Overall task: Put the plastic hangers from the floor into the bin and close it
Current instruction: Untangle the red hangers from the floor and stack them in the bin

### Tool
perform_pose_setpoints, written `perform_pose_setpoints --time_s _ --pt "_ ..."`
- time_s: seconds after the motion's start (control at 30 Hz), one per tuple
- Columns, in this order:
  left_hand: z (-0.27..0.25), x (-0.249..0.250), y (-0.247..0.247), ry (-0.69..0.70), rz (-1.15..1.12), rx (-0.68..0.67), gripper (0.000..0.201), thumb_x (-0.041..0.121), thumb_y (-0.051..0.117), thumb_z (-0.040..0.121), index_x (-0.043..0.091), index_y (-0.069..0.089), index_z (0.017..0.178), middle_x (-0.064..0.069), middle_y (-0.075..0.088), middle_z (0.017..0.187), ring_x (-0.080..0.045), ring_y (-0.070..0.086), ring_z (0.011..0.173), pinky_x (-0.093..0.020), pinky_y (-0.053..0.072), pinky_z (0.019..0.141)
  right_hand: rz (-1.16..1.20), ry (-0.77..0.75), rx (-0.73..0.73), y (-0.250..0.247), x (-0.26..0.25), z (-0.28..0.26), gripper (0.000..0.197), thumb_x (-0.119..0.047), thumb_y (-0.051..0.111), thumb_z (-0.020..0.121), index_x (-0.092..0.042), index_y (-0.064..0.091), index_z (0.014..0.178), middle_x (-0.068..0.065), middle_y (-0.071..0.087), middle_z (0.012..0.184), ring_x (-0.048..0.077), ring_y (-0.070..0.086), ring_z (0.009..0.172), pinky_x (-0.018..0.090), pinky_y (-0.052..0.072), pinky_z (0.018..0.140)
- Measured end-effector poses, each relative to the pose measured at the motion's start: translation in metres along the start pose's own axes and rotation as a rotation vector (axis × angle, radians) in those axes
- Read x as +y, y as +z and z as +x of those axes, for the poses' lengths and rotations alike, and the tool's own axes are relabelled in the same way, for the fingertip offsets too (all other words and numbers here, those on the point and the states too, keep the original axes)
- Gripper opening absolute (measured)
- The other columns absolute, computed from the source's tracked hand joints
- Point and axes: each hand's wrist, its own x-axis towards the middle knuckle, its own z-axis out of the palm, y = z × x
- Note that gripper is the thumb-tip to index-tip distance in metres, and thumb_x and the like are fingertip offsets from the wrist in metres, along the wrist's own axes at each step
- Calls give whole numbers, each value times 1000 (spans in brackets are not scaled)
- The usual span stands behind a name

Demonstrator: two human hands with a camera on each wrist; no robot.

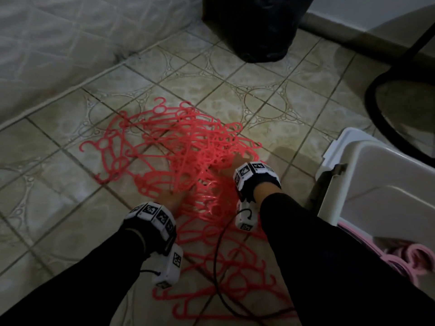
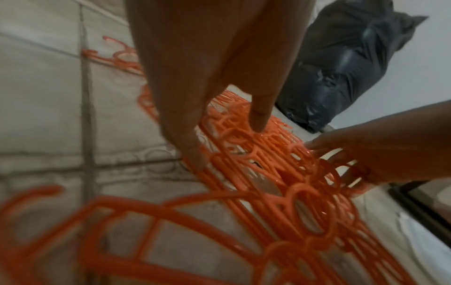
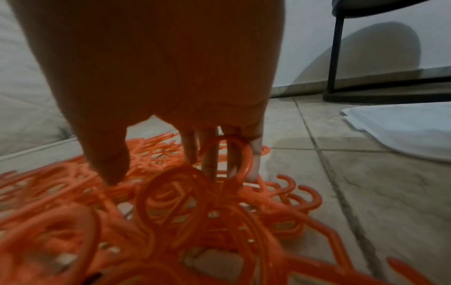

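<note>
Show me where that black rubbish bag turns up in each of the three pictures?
Head view: black bag at top centre, beyond the hanger pile.
Left wrist view: upper right, behind the hangers.
Right wrist view: not in it.
Shared landmark: the hanger pile, in all three.

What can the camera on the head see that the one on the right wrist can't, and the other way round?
Only the head view shows the white bin with pink hangers already inside, the black bag, the left hand and both wrist cameras.

Only the right wrist view shows, close up, the right hand's fingers poking down among the hanger loops and touching them; whether they grip one is unclear.

Both show the tangled pile of red-orange hangers on the tiled floor, the right hand and the black chair base.
</note>
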Motion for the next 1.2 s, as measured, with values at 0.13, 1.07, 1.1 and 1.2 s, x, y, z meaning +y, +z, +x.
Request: perform_pose_setpoints --time_s 0.13,1.07,1.1,1.2 --pt "1 -4 11 79 -188 16 18 -1 74 75 -7 59 85 -8 61 61 -19 57 55 -31 52 60 129 -44 -27 8 9 42 48 -30 70 84 -10 56 125 16 58 121 31 56 106 32 47 82" --pt "-23 -19 15 246 541 176 67 28 69 84 9 36 139 -25 35 135 -42 47 117 -42 40 95 50 -6 -6 16 16 -10 37 -11 48 97 0 49 132 17 47 140 32 47 126 38 41 100" --pt "-20 -19 13 259 550 178 67 30 70 82 10 39 138 -24 38 133 -41 47 116 -41 40 94 53 -27 -1 17 18 -10 37 -12 46 97 -2 50 133 16 48 140 31 48 125 38 42 100" --pt "-19 -19 10 299 571 192 61 32 71 82 9 46 132 -25 45 124 -41 51 110 -40 42 88 68 -44 -8 17 21 -8 41 -18 50 96 -10 49 136 12 48 139 29 48 125 36 42 98"
